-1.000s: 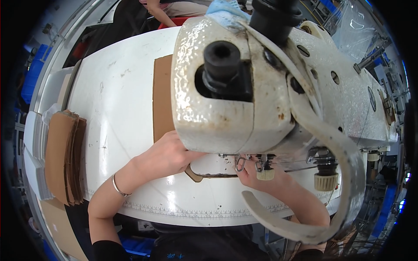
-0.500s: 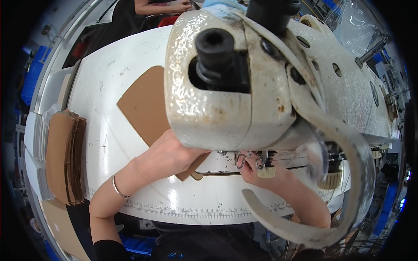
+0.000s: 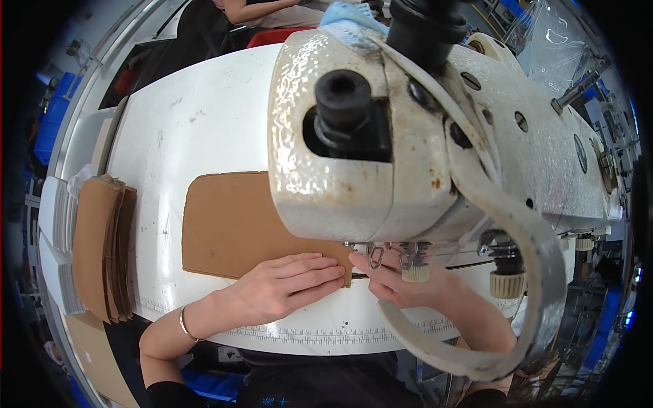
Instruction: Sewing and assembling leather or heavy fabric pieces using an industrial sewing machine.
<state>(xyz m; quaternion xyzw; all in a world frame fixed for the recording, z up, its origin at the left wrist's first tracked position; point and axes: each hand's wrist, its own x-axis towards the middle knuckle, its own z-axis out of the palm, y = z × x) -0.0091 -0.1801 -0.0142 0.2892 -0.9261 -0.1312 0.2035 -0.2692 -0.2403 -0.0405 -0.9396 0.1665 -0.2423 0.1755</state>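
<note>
A flat brown panel (image 3: 235, 221) with rounded corners lies on the white worktable, its right part under the white sewing machine head (image 3: 333, 190). My left hand (image 3: 289, 289) rests open and flat over the panel's near edge, fingers stretched rightward and lying together. By the panel's right end, close to the presser area (image 3: 375, 256), is my right hand (image 3: 415, 285). Its fingers reach left, with a gap between the forefinger and the lower fingers; nothing shows in its grasp. The machine's metal parts and a curved off-white tube (image 3: 462, 364) cover some of it.
A stack of brown panels (image 3: 98, 248) stands at the table's left edge beside white folded sheets (image 3: 56, 238). A printed ruler strip (image 3: 299, 335) follows the near edge. Beyond the table sits another person (image 3: 258, 10) near a red bin (image 3: 272, 37).
The brown panel has turned and come nearer, its long side now roughly level. My left hand has moved nearer and flattened onto it; my right hand's fingers have straightened leftward.
</note>
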